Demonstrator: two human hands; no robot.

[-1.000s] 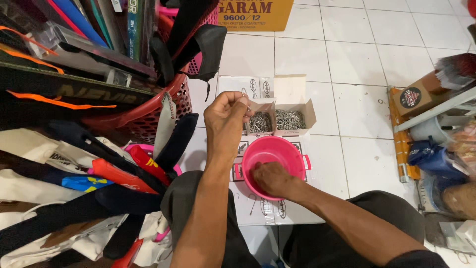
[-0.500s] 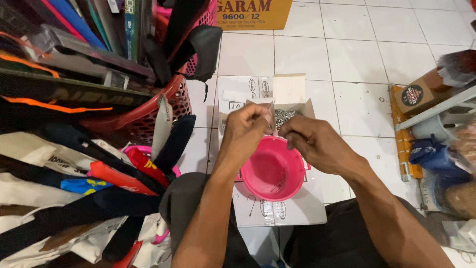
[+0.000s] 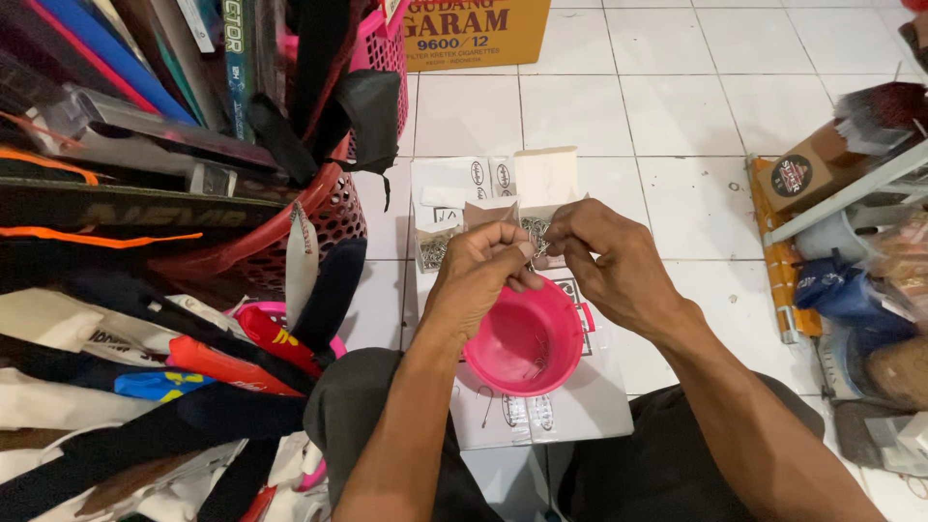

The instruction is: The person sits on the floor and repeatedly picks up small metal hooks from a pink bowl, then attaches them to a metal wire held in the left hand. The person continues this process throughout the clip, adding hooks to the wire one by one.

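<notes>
Small metal pieces [image 3: 535,232], tangled and silvery, are pinched between the fingertips of both hands above the far rim of a pink bowl [image 3: 530,338]. The left hand [image 3: 480,271] is closed with its fingers curled tight on the pieces; the right hand [image 3: 609,261] is likewise closed, thumb and forefinger pressed together on the same cluster. Compared with half a second ago, little is changed: the two hands were already joined over the bowl, and they have been kept there. A second ago they were apart, the left raised by the open cardboard box [image 3: 483,227] and the right lowered into the bowl. More such pieces are seen heaped in the box, just beyond the bowl.

The bowl is set on flattened white cartons [image 3: 580,411] spread over a white tiled floor [image 3: 667,116]. At the left, a red mesh basket [image 3: 324,217] is crammed with long bags and straps. A yellow carton [image 3: 474,34] is placed at the far edge, and mixed clutter [image 3: 851,251] is piled at the right.
</notes>
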